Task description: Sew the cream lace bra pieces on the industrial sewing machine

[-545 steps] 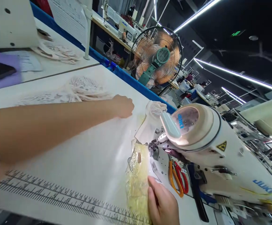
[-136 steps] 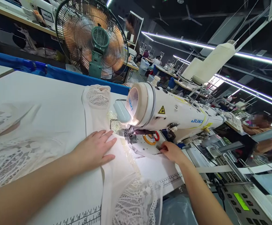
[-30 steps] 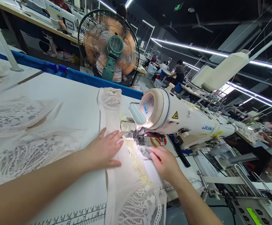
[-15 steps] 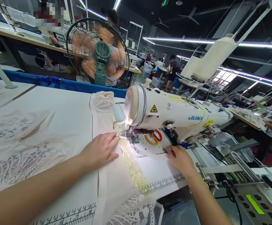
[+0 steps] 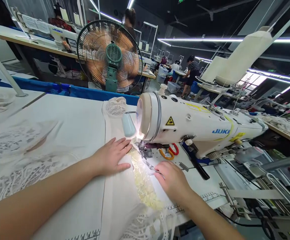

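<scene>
My left hand [image 5: 111, 156] lies flat and open on a strip of white fabric [image 5: 117, 200], fingertips close to the presser foot [image 5: 143, 149] of a white JUKI sewing machine [image 5: 192, 123]. My right hand [image 5: 172, 179] is closed in a pinch on a thin metal tool [image 5: 152, 168] whose tip points toward the presser foot. A yellowish lace trim [image 5: 145, 188] runs along the fabric's edge between my hands, lit by the machine's lamp. The far end of the fabric, with a lace patch [image 5: 115, 106], lies behind the machine head.
Scissors with orange and red handles [image 5: 169, 151] lie on the machine bed under the arm. Lace pieces [image 5: 17, 166] cover the white table [image 5: 77, 123] at left. A green standing fan [image 5: 110, 56] runs behind it. People work at distant stations [image 5: 191, 71].
My right hand has come back from the right side of the machine bed to the trim near the presser foot, now pinching a thin metal tool. My left hand has stayed flat on the fabric.
</scene>
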